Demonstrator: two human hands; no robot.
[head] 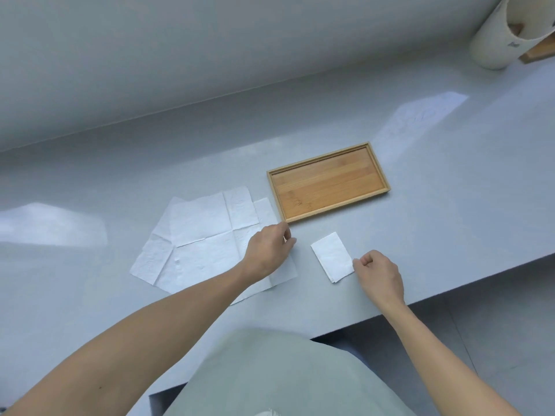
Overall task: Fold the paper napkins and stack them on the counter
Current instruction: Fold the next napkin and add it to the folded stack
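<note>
The right hand (380,273) is curled into a loose fist, and the near right corner of a folded napkin (332,256) is pinched between its thumb and forefinger. The left hand (270,246) is stretched forward over the right edge of the unfolded napkins (207,244), with its fingers bent downward; whether paper is actually gripped by it cannot be told, since the fingertips are turned away from the camera.

The folded napkin is seen as a small white rectangle, several layers thick at its near edge, lying flat on the table (435,205) between the two hands and just in front of a wooden tray (328,182). The unfolded napkins are spread to the left as overlapping white sheets, crossed by crease lines and faintly wrinkled, with their corners fanned out at different angles; the far right sheet is laid just beside the tray's left end.

The tray is a shallow bamboo rectangle with a raised rim, set at a slant on the pale grey table. Well apart from it, at the far right corner, a cream cylindrical container (504,34) is stood beside a partly visible wooden object (539,51).
</note>
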